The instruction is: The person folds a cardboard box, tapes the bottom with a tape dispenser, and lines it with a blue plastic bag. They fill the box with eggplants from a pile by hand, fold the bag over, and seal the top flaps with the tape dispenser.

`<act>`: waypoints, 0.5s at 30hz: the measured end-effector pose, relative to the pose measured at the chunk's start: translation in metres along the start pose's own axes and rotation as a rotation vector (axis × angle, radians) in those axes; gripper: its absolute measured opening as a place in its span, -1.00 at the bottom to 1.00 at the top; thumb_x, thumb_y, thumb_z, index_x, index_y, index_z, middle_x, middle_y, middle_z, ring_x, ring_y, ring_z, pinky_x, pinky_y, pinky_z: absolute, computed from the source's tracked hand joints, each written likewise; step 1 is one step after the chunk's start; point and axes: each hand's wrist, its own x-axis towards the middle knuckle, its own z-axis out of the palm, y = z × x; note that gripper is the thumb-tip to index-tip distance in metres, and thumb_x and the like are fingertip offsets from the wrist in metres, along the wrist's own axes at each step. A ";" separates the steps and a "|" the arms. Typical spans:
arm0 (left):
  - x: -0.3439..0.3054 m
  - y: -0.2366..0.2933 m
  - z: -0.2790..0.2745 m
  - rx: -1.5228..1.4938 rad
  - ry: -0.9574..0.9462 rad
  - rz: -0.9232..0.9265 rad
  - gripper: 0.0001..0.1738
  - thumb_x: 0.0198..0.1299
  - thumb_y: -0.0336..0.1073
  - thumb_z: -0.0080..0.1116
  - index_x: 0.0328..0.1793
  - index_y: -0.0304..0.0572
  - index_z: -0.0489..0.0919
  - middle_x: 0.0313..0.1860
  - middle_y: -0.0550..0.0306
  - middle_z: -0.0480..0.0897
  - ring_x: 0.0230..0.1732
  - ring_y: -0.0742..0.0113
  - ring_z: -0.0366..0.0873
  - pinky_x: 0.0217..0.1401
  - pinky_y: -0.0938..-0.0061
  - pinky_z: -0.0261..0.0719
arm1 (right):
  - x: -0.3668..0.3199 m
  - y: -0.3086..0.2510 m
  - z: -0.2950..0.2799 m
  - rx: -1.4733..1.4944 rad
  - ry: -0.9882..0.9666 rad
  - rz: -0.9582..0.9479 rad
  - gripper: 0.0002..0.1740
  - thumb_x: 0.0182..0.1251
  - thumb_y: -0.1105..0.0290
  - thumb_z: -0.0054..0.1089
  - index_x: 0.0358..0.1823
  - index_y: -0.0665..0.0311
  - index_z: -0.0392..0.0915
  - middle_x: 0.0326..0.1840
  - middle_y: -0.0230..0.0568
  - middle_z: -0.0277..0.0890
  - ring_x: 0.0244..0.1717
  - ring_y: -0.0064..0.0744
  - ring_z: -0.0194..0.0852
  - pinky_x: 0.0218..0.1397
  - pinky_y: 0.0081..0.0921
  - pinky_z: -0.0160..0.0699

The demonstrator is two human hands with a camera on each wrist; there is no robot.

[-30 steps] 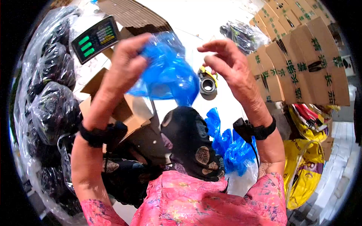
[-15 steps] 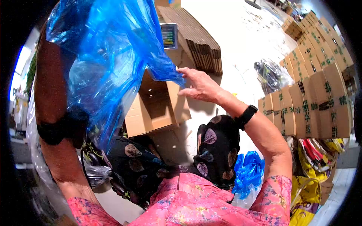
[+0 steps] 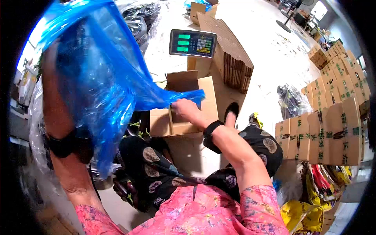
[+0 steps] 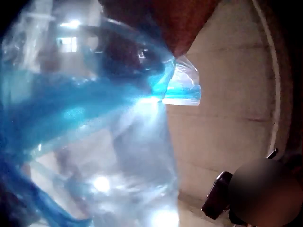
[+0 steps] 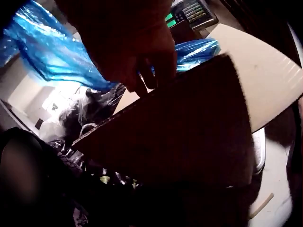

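Gripping blue bag (image 3: 117, 66) above open carton (image 3: 208, 98)

At my twelve o'clock lies the box (image 3: 207, 96), the scale display (image 3: 193, 43) beyond it and the stack (image 3: 228, 49) toward one. The bag (image 3: 127, 74) is at eleven, its end above the box. Cartons (image 3: 315, 135) stand at two, a sack (image 3: 293, 215) at three, eggplants (image 3: 130, 192) near ten.

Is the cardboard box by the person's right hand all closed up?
No, the head view shows the cardboard box open at the top, with part of its inside visible.
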 end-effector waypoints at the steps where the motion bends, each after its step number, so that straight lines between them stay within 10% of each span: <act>1: -0.001 0.003 0.007 -0.017 -0.013 -0.014 -0.69 0.34 -0.16 0.14 0.05 -0.21 0.59 -0.23 0.23 0.66 -0.28 0.48 0.62 -0.24 0.53 0.64 | 0.008 -0.004 0.000 0.099 0.000 0.114 -0.78 0.26 0.25 0.12 -0.22 0.22 0.59 -0.20 0.05 0.62 -0.11 0.19 0.59 -0.06 0.03 0.60; 6: 0.004 0.027 0.084 -0.247 -0.183 -0.095 -0.67 0.34 -0.13 0.16 0.06 -0.22 0.59 -0.22 0.22 0.65 -0.27 0.47 0.62 -0.23 0.52 0.63 | 0.002 0.037 0.004 0.175 0.082 0.216 -0.67 0.27 0.27 0.18 -0.09 0.39 0.59 -0.16 0.15 0.62 -0.14 0.09 0.63 -0.05 -0.11 0.58; 10: 0.021 0.033 0.176 -0.531 -0.323 -0.233 -0.65 0.33 -0.11 0.17 0.06 -0.22 0.58 -0.20 0.22 0.65 -0.25 0.46 0.62 -0.22 0.51 0.63 | -0.030 0.023 -0.060 1.029 -0.222 0.417 -0.53 0.37 0.09 0.22 0.10 0.32 0.53 0.02 -0.10 0.58 -0.03 -0.31 0.58 -0.04 -0.37 0.59; 15: 0.038 -0.025 0.285 -0.614 -0.172 -0.393 -0.64 0.22 -0.39 0.17 0.15 -0.27 0.51 -0.23 0.16 0.63 -0.29 0.46 0.58 -0.25 0.52 0.61 | -0.101 -0.015 -0.144 1.371 0.423 0.213 -0.40 0.46 0.08 0.11 0.33 0.38 0.35 0.22 -0.14 0.47 0.18 -0.33 0.46 0.18 -0.36 0.51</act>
